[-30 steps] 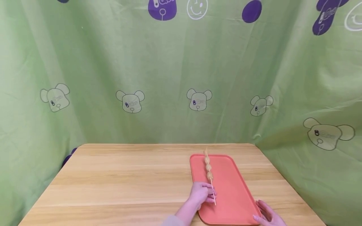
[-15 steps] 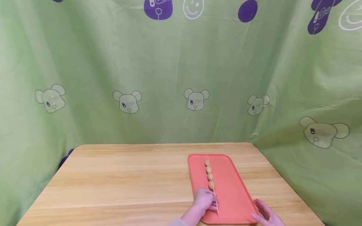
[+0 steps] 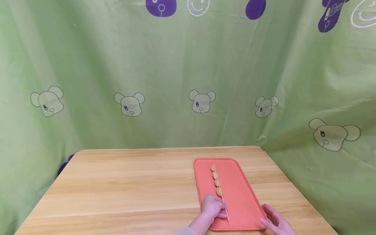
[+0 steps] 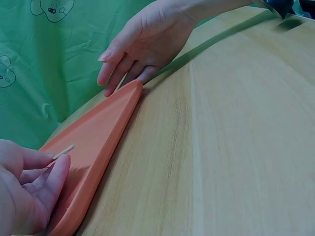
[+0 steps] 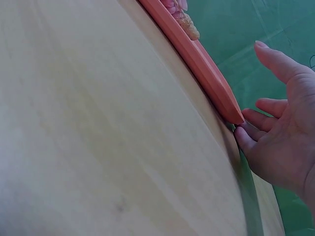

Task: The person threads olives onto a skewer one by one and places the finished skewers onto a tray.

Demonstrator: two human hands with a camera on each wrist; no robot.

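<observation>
My left hand (image 3: 212, 207) pinches the bare stick end of a skewer of several brown balls (image 3: 217, 182). The balls lie along the left half of a red-orange tray (image 3: 241, 202), pointing away from me. In the left wrist view, the stick's end (image 4: 68, 149) pokes out between thumb and finger of the left hand (image 4: 29, 187), just over the tray. My right hand (image 3: 277, 222) is at the tray's near right corner with fingers loosely extended. In the right wrist view, the fingers of the right hand (image 5: 283, 137) touch or nearly touch that corner; the thumb stands apart.
The tray lies on the right part of a light wooden table (image 3: 117, 189). A green curtain (image 3: 164, 65) with bear prints hangs behind and at both sides. In the left wrist view, a dark object (image 4: 279, 7) shows at the far top right.
The left hand has drawn the skewer toward me and lowered it; its tip, earlier past the tray's far edge, now lies inside it. The right hand has stayed at the corner.
</observation>
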